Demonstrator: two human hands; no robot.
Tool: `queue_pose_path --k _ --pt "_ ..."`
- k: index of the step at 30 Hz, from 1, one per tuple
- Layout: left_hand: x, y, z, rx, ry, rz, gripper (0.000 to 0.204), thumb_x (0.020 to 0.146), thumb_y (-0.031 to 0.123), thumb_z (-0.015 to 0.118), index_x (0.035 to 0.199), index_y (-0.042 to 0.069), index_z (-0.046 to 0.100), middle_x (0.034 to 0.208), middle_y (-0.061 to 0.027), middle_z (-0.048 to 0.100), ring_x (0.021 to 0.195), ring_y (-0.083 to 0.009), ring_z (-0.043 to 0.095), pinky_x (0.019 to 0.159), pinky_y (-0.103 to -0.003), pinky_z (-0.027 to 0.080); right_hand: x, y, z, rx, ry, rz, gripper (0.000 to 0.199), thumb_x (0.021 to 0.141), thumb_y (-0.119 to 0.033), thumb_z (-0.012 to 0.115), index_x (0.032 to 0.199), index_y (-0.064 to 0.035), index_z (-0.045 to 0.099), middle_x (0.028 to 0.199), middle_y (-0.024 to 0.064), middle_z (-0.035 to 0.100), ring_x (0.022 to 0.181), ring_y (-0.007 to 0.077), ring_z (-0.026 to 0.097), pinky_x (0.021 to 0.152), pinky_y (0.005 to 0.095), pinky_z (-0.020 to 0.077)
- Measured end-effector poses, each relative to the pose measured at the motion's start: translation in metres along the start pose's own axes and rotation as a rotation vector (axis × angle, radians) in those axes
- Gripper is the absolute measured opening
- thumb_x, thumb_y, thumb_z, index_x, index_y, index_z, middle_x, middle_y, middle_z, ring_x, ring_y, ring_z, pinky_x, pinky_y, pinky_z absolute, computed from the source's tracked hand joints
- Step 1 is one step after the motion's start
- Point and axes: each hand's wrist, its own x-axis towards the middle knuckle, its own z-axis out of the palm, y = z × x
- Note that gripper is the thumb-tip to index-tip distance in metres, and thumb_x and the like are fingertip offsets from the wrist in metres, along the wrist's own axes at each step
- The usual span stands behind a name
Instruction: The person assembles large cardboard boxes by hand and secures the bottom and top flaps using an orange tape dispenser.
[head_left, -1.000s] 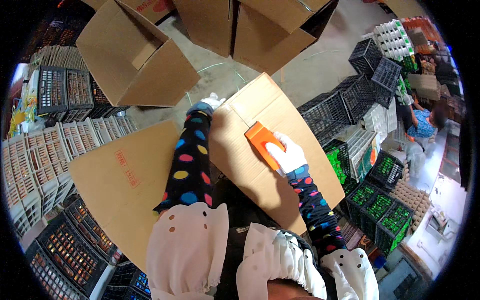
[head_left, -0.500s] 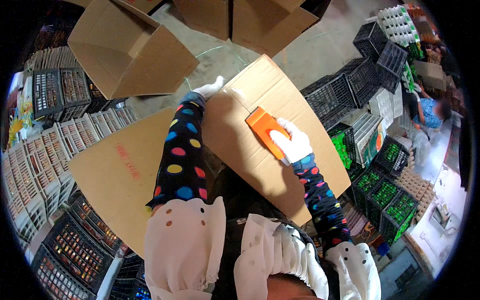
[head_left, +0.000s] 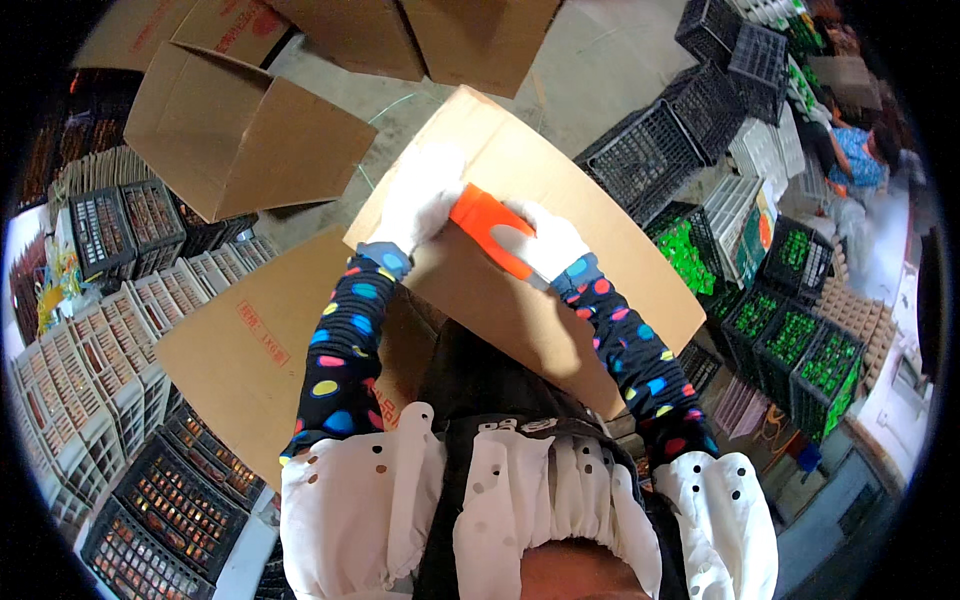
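At frame centre, the gloved right hand point(head_left: 545, 243) grips an orange tape dispenser point(head_left: 490, 230) on a cardboard flap point(head_left: 560, 300); the left hand point(head_left: 425, 200) presses beside it.

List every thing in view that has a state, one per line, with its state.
Flat brown cardboard sheet: unfolded, lying tilted under both hands.
Orange plastic tape dispenser: pressed on the sheet, gripped.
Left hand: white-gloved, flat on the sheet, touching the dispenser.
Right hand: white-gloved, closed around the dispenser.
Brown cardboard box: assembled, open, tipped on its side.
Black plastic crates: filled with green items.
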Motion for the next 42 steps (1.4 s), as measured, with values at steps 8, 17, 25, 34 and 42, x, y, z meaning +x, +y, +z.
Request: queue_pose_path --k 8,17,25,34,42 --pt "0.008 0.025 0.003 0.196 -0.141 -0.009 0.058 0.095 0.04 0.057 0.139 0.002 0.055 0.145 -0.024 0.053 0.134 -0.0416 0.046 0.118 -0.054 0.027 -0.14 0.091 -0.072 0.052 -0.071 0.074 0.064 0.089 -0.047 0.073 0.14 -0.012 0.057 0.116 0.0173 0.072 0.105 0.0283 0.071 0.095 0.0398 0.0542" --pt "0.016 0.053 0.014 0.338 -0.164 0.035 0.06 0.099 0.038 0.056 0.144 -0.001 0.046 0.15 -0.0286 0.044 0.139 -0.045 0.04 0.119 -0.054 0.026 -0.386 0.286 -0.172 0.225 0.038 0.307 0.068 0.088 -0.032 0.076 0.143 0.0013 0.053 0.136 0.0129 0.063 0.126 0.0208 0.058 0.11 0.0354 0.0423" --pt "0.019 0.048 0.024 0.563 -0.334 -0.022 0.068 0.104 0.049 0.043 0.155 0.004 0.035 0.162 -0.0226 0.031 0.148 -0.0427 0.032 0.121 -0.053 0.026 -0.383 0.309 -0.173 -0.024 -0.008 0.36 0.068 0.084 -0.033 0.073 0.144 -0.006 0.054 0.129 0.018 0.068 0.118 0.0283 0.067 0.104 0.0366 0.0483" --pt "0.013 0.193 0.034 0.127 0.022 0.202 0.042 0.08 0.034 0.074 0.099 0.001 0.056 0.098 -0.0224 0.054 0.097 -0.0423 0.053 0.092 -0.052 0.043 -0.371 0.349 -0.15 0.155 0.034 0.268 0.07 0.086 -0.04 0.072 0.144 -0.005 0.053 0.127 0.0198 0.069 0.116 0.03 0.068 0.102 0.0376 0.0508" --pt "-0.023 0.436 0.114 -0.06 -0.274 0.532 0.06 0.089 0.044 0.063 0.135 0.005 0.056 0.139 -0.0177 0.055 0.131 -0.0386 0.048 0.117 -0.06 0.025 -0.375 0.375 -0.153 0.172 0.058 0.218 0.073 0.087 -0.047 0.07 0.144 -0.0052 0.052 0.128 0.0204 0.068 0.118 0.0321 0.066 0.103 0.038 0.0499"
